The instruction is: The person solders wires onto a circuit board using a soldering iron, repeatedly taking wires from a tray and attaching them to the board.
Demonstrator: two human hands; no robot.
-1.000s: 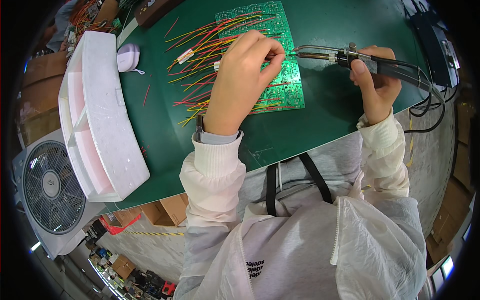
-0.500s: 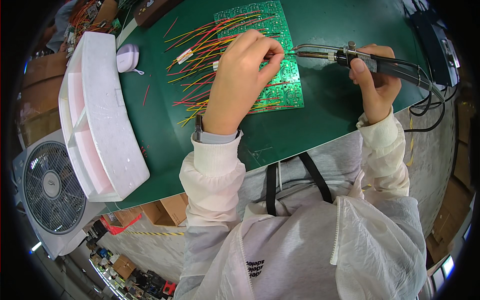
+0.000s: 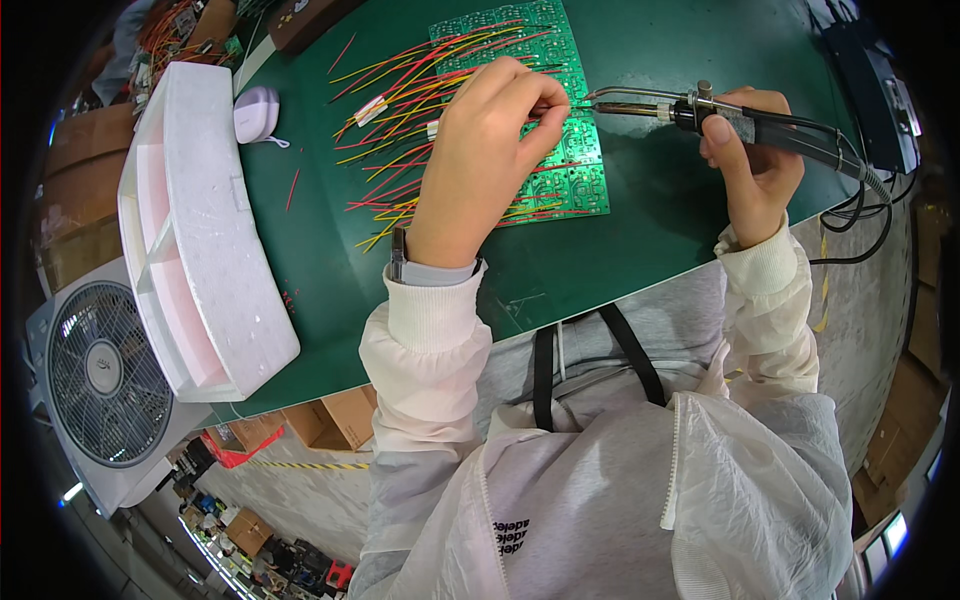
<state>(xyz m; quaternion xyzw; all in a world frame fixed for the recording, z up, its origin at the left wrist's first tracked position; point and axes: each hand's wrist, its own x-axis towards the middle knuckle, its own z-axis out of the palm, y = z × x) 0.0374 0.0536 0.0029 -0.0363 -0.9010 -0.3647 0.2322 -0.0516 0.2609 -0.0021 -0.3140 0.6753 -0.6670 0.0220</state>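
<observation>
A green circuit board panel lies on the table, with red, yellow and black wires fanned out over its left side. My left hand is above the panel, thumb and forefinger pinched on a thin wire whose end is mostly hidden by the fingers. From the right, my right hand grips a soldering iron with a curved metal tube along its top. The iron's tip points left and meets the board just beside my left fingertips. My left palm covers some of the wires.
A white foam tray with compartments stands at the left, beside a small lilac case. Loose red wire pieces lie nearby. A dark blue box and black cables are at the right. A fan stands beyond the table's left edge.
Almost nothing differs. The board panel has shifted very slightly to the right; both hands and the soldering iron keep nearly the same place.
</observation>
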